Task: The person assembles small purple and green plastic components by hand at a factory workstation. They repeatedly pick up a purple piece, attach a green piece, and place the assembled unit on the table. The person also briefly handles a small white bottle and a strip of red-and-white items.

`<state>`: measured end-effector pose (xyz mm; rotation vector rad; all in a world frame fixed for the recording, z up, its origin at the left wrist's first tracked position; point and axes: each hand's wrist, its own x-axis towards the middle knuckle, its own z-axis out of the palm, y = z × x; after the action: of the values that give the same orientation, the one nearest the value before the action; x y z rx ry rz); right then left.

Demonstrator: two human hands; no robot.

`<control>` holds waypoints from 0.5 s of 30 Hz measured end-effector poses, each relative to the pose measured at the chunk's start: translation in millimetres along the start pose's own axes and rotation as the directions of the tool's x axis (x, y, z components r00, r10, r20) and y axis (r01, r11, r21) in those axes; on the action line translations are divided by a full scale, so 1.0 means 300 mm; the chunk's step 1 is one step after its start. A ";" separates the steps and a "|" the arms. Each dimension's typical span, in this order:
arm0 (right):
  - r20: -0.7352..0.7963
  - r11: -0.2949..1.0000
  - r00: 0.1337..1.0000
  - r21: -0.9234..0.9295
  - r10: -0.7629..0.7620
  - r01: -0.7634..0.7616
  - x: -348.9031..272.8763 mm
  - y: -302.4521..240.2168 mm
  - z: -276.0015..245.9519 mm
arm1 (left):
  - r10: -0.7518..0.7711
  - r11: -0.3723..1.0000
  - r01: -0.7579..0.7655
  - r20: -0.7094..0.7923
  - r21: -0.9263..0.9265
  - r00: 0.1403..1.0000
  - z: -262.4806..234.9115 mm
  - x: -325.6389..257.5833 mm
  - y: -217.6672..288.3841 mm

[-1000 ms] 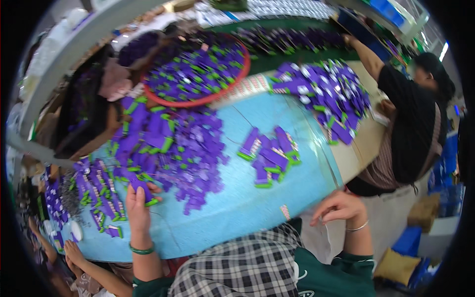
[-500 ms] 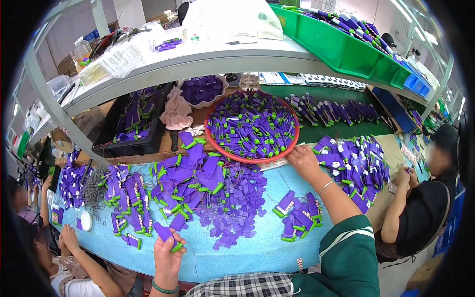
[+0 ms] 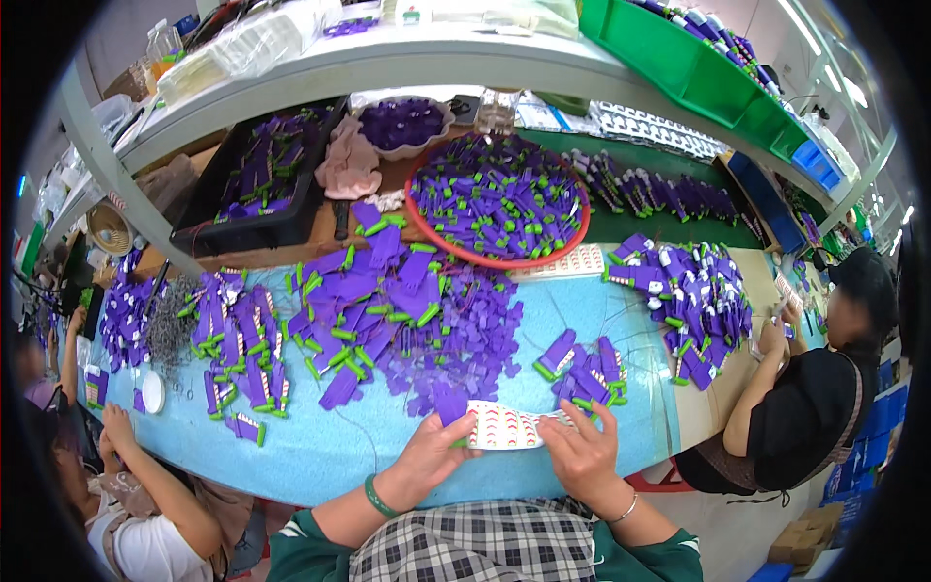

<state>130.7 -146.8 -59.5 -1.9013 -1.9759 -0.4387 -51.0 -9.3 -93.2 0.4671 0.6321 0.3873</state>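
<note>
In front of my apron, my left hand is closed on a purple and green plastic piece, whose purple end sticks up past the fingers. A white sticker sheet with rows of small red and yellow marks spans the gap between my hands. Its left end meets my left fingers, and my right hand pinches its right end with other fingers raised. Beyond them lie a heap of thin purple pieces and a small group of purple and green pieces bearing striped stickers.
A red-rimmed round basket full of purple and green pieces stands behind the heap. Another sticker sheet lies by it. A black tray is at back left. The shelf crosses above. Co-workers sit at both sides.
My right hand has moved from the basket's right edge down to my left hand, bringing a sticker sheet. My left hand, still gripping the plastic piece, has shifted right. The view has tilted slightly.
</note>
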 end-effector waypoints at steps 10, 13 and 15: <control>-0.076 0.907 0.997 0.422 0.027 0.008 0.162 -0.144 0.078 | 0.313 0.847 -0.273 -0.013 0.455 0.950 -0.068 -0.096 -0.019; -0.004 0.863 1.000 0.504 0.022 -0.017 0.173 -0.166 0.145 | 0.385 0.822 -0.333 -0.020 0.461 0.923 -0.084 -0.109 -0.022; 0.048 0.825 0.999 0.563 0.018 -0.042 0.159 -0.177 0.172 | 0.416 0.796 -0.338 -0.048 0.502 0.908 -0.093 -0.122 -0.020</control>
<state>74.1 -83.0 -81.7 -1.5561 -1.8228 0.1927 -94.6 -23.5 -98.9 1.0668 0.7937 0.6571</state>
